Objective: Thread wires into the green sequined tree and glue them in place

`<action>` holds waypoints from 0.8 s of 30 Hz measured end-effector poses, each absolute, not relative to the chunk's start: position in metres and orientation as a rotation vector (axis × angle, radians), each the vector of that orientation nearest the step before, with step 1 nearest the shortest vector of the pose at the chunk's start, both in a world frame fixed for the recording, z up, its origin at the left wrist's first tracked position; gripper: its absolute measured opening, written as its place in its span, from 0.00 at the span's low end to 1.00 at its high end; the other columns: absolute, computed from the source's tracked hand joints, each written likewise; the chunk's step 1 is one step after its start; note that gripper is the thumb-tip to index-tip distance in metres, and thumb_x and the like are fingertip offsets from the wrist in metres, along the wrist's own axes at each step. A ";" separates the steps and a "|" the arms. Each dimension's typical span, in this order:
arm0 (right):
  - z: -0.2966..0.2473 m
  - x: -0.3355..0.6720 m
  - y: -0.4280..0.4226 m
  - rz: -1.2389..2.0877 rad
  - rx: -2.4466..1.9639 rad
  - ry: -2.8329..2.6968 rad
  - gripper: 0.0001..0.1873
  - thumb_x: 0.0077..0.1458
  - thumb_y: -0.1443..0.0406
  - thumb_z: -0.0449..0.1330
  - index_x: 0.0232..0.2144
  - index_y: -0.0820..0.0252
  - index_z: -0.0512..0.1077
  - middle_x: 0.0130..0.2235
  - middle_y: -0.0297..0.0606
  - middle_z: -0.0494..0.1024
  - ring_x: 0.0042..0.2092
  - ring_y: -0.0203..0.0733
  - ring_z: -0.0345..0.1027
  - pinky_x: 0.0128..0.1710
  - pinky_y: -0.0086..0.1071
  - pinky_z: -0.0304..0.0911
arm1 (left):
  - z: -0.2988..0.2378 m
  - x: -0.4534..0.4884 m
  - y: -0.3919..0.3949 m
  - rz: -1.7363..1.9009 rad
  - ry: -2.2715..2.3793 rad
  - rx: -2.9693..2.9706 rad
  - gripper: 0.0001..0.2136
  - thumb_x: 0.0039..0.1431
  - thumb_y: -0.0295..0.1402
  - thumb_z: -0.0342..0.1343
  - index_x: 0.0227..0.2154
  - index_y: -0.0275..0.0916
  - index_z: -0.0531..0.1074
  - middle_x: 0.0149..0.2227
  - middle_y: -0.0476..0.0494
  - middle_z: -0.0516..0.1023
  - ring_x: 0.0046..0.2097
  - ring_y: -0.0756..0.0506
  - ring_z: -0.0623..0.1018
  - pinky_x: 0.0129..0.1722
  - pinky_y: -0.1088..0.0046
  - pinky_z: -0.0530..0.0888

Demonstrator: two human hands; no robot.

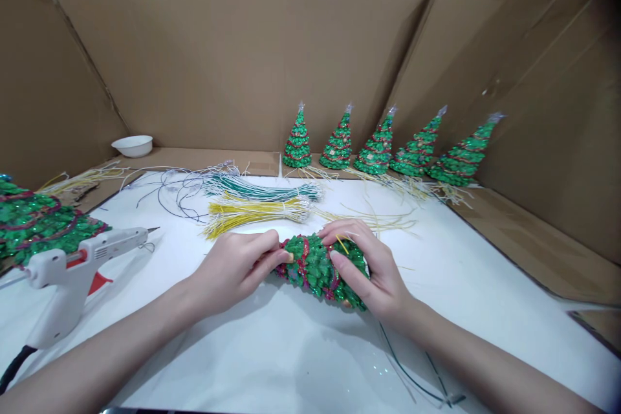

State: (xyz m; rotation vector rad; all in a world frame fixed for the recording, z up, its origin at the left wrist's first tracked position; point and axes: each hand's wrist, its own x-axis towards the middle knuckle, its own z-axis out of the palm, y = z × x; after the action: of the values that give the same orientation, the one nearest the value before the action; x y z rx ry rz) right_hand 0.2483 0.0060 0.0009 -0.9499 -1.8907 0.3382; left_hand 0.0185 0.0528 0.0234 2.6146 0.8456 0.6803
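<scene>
One green sequinned cone (33, 223) cut off at the far left edge; beside it a white glue gun (72, 265) on the counter (291, 349), nozzle toward loose wires (179, 191). White bowl (132, 145) at back left, contents not visible. Green wire bundle (262, 189) and yellow wire bundle (252, 210) mid-counter. Left hand (233, 268) pinching the tip, right hand (373, 268) wrapped round the base of a sequinned tree (315, 265) lying sideways at centre front. Five similar trees (378, 149) upright at back right. Likely risks: left forearm brushing the gun's nozzle; thin yellow wire (342, 244) under the right fingers snagging on sequins.
</scene>
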 end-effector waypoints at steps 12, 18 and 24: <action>-0.002 0.255 0.009 0.513 -0.887 -1.709 0.14 0.64 0.61 0.46 0.38 0.54 0.71 0.42 0.38 0.75 0.49 0.45 0.66 0.54 0.42 0.57 | 0.019 0.006 0.078 0.802 1.167 2.560 0.10 0.67 0.37 0.46 0.33 0.38 0.67 0.30 0.49 0.75 0.29 0.50 0.72 0.29 0.76 0.64; 0.004 0.269 0.024 0.544 -0.794 -1.432 0.21 0.62 0.55 0.43 0.32 0.55 0.73 0.36 0.40 0.75 0.44 0.49 0.68 0.52 0.46 0.58 | 0.015 0.002 0.086 0.683 1.249 2.565 0.09 0.65 0.36 0.47 0.34 0.39 0.70 0.38 0.45 0.78 0.38 0.46 0.76 0.35 0.73 0.68; 0.011 0.308 0.052 0.656 -0.914 -1.202 0.26 0.58 0.48 0.41 0.27 0.54 0.72 0.32 0.41 0.75 0.41 0.50 0.71 0.46 0.46 0.63 | 0.010 -0.008 0.100 0.637 1.343 2.607 0.10 0.64 0.38 0.48 0.34 0.40 0.72 0.38 0.44 0.79 0.41 0.43 0.75 0.36 0.70 0.68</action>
State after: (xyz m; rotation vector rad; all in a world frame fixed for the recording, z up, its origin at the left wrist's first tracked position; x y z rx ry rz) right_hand 0.3076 0.0520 0.0107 -0.9143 -1.2024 0.6556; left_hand -0.0083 0.1000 0.0096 2.6072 1.3429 0.6372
